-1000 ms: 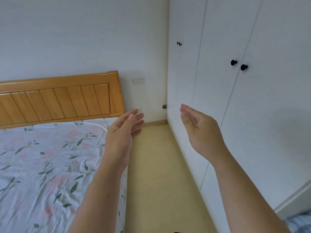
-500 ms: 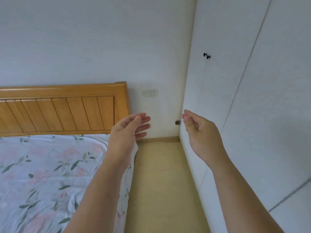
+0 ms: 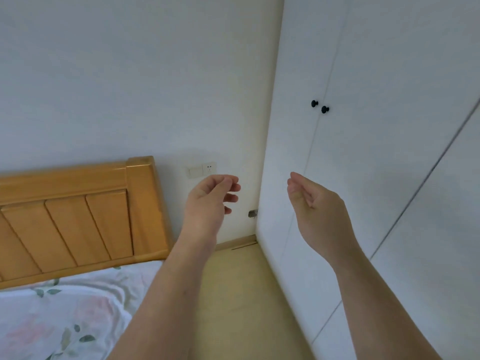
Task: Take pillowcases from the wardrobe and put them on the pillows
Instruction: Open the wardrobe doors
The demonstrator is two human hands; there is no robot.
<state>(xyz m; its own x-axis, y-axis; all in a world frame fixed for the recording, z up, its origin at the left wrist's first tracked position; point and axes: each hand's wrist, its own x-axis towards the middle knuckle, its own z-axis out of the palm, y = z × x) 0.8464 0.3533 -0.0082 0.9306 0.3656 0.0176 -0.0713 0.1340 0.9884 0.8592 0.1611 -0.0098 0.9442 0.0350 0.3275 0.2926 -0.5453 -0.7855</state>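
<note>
The person held both arms out in the middle of the frame. The left hand (image 3: 207, 201) was up in the air with its fingers loosely bent, and it held nothing. The right hand (image 3: 314, 203) was up beside it, a gap between the two. Its fingers were softly curled too, and it held nothing. Neither hand touched anything.

The wardrobe (image 3: 389, 178) was big and white and filled the right side of the frame. Its doors were closed, so whatever was inside was hidden. Two small black knobs sat close together on the doors, the left knob (image 3: 314, 103) and the right knob (image 3: 325, 109). They were above the right hand and well apart from it.

The bed was at the lower left. Its wooden headboard (image 3: 78, 216) stood against the white wall (image 3: 117, 87). A white sheet (image 3: 65, 307) with pink flowers and green leaves covered the bed. The left arm reached over the corner of the sheet.

On the wall, just above the left hand, were a white switch (image 3: 194, 171) and a white socket (image 3: 209, 168) side by side. A small metal piece (image 3: 252, 213) stuck out low on the wall next to the wardrobe. The yellow floor (image 3: 233, 294) ran between the bed and the wardrobe.
</note>
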